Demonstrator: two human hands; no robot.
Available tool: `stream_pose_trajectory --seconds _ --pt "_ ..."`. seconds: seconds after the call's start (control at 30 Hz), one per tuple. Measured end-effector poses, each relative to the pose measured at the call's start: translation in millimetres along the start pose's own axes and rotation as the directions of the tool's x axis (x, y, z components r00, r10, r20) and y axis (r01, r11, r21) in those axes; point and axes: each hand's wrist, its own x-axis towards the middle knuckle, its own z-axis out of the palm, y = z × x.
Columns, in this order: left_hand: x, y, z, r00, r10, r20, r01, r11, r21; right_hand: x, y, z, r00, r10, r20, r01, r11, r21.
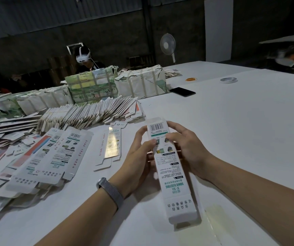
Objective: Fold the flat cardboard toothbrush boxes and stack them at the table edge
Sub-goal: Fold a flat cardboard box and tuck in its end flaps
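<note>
Now both hands grip one long box [169, 167] above the table [240, 121]: left hand [139, 157] and right hand [187, 148] curl around its far end. Flat boxes [50, 157] crowd the left; bare tabletop spreads right.

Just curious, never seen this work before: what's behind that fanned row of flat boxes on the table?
Behind the fanned row of flat boxes stand strapped bundles, one with green print and one whiter. Behind those sits a person in a headset, mostly hidden by the bundles.
</note>
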Motion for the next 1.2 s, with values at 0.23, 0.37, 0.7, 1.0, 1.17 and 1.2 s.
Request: stream_pose_trajectory --seconds 0.23,0.37,0.7,1.0,1.17,1.2 --pt "-1.5 -0.3 -0.4 0.999 0.008 0.053 -0.007 1.0 -0.009 2.2 2.0 -1.4 0.998 0.019 -0.053 -0.02 0.999 -0.028" --pt "-3.8 0.6 0.2 0.998 0.031 0.055 -0.032 0.999 0.023 3.5 1.0 0.2 0.996 0.021 -0.084 -0.021 1.0 0.007" --pt "-4.3 3.9 -1.0 0.992 0.036 0.119 -0.047 0.995 0.088 3.8 -1.3 0.6 0.989 -0.022 -0.144 0.022 1.0 0.003" --pt "-2.5 2.8 -3.8 0.991 0.01 0.132 -0.02 0.997 0.078 4.0 -0.5 -2.3 0.99 -0.015 -0.143 0.037 0.988 0.153" --pt "-2.8 3.1 -5.4 0.99 0.0 0.141 -0.01 0.998 0.067 5.2 1.8 -4.2 0.991 -0.03 -0.129 0.049 0.987 0.15" --pt "-2.9 2.9 -5.9 0.99 0.003 0.14 -0.014 0.997 0.079 5.4 2.5 -4.6 0.991 -0.031 -0.127 0.051 0.987 0.152"
